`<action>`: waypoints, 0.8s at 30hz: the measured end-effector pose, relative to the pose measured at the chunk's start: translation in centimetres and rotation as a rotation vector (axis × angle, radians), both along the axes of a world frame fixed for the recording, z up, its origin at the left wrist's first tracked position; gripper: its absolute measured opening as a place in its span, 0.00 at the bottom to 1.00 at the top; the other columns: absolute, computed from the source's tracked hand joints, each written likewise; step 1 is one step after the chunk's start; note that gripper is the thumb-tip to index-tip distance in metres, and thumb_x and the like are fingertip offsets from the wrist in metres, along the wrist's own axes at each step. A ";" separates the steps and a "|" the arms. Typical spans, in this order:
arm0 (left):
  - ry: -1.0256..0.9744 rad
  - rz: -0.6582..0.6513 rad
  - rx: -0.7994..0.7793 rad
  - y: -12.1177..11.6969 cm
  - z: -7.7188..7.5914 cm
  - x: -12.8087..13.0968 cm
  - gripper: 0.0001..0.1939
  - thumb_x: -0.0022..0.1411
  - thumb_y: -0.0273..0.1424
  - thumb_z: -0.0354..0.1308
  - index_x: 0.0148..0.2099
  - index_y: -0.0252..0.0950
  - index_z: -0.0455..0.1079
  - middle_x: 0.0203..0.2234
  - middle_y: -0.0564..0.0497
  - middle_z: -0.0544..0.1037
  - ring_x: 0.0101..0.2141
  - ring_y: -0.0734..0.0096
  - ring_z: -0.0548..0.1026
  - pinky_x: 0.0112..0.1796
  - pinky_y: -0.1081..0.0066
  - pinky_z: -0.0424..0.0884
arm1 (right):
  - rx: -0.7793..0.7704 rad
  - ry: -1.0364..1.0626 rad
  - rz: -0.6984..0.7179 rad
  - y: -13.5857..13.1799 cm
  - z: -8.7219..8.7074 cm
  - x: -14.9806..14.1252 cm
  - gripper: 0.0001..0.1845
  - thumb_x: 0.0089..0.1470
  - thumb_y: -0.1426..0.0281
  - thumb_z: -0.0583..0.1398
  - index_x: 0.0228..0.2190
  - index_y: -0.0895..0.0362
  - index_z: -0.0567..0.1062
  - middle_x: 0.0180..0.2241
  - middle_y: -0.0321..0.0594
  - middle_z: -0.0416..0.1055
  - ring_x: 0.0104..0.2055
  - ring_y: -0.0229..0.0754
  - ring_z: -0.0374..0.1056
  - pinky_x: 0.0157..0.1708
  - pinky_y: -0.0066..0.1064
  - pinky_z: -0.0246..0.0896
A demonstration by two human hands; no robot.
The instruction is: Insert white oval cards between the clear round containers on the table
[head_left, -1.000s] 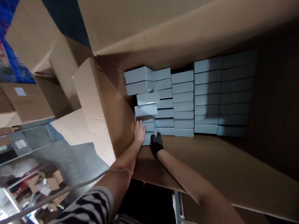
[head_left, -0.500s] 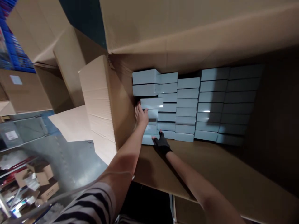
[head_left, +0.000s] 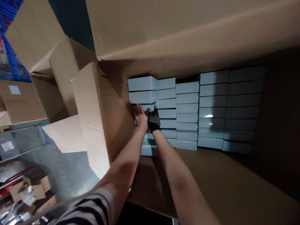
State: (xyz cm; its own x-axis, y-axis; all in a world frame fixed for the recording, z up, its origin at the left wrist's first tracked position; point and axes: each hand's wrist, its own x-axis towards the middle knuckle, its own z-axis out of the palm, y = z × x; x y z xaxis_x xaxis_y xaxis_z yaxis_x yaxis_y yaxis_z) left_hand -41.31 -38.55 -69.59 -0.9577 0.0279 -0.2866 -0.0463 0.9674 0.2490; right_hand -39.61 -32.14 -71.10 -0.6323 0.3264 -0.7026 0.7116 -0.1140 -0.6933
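Note:
A deep cardboard carton (head_left: 199,168) holds rows of small pale box packs (head_left: 187,108) standing side by side. At the left end row, my left hand (head_left: 141,118) is bare, with its fingers stretched out flat against a pale box (head_left: 147,107). Close beside it, my right hand (head_left: 154,120), in a dark fingerless glove, touches the same box near its right end. Its thumb points toward the left hand and a fingertip reaches forward. Both hands partly cover the boxes under them. Two boxes (head_left: 140,97) lie just beyond my fingers.
The carton's left wall (head_left: 114,112) stands close to my left hand, and its folded flap (head_left: 87,103) sticks outward. Another open carton (head_left: 63,62) is at the upper left. Opened small cartons (head_left: 35,190) sit at the lower left, near blue crates (head_left: 14,59).
My right hand has moved up and left from the near edge of the boxes to beside my left hand. The box under my left hand has shifted left, closer in line with its row.

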 end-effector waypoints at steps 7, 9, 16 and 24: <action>0.257 -0.051 0.034 2.9 6.0 -3.5 0.45 0.59 0.22 0.48 0.76 0.32 0.36 0.73 0.41 0.44 0.72 0.55 0.35 0.70 0.53 0.40 | 0.016 0.017 -0.181 5.7 -2.0 -1.3 0.37 0.65 0.54 0.42 0.68 0.61 0.52 0.67 0.49 0.56 0.70 0.44 0.53 0.68 0.38 0.52; 0.271 -0.156 0.068 4.5 7.6 -7.1 0.42 0.60 0.21 0.46 0.75 0.36 0.43 0.72 0.45 0.49 0.72 0.56 0.38 0.70 0.55 0.42 | 0.017 0.029 -0.219 6.7 -1.0 -2.9 0.37 0.65 0.54 0.42 0.67 0.62 0.53 0.66 0.51 0.57 0.70 0.45 0.53 0.68 0.41 0.53; 0.048 -0.462 -0.053 6.6 7.8 -16.6 0.28 0.65 0.25 0.45 0.65 0.40 0.67 0.60 0.46 0.71 0.62 0.60 0.65 0.65 0.56 0.55 | 0.319 0.464 -0.078 3.4 3.2 -5.7 0.37 0.59 0.56 0.54 0.65 0.59 0.59 0.69 0.51 0.50 0.73 0.49 0.43 0.71 0.48 0.41; -0.056 -0.657 -0.164 5.8 8.2 -16.6 0.39 0.63 0.45 0.58 0.72 0.42 0.53 0.68 0.45 0.60 0.67 0.49 0.56 0.67 0.51 0.47 | 0.004 0.320 -0.153 6.0 1.3 -5.5 0.43 0.60 0.58 0.53 0.70 0.60 0.46 0.70 0.46 0.51 0.71 0.43 0.49 0.69 0.40 0.49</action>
State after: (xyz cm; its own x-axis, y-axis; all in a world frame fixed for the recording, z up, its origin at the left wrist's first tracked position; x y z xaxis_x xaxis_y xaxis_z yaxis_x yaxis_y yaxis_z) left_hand -57.94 -32.72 -61.43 -0.7400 0.5511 -0.3856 0.5557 0.8239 0.1112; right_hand -45.10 -26.15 -69.79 -0.7638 0.4369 -0.4752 0.4328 -0.1996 -0.8791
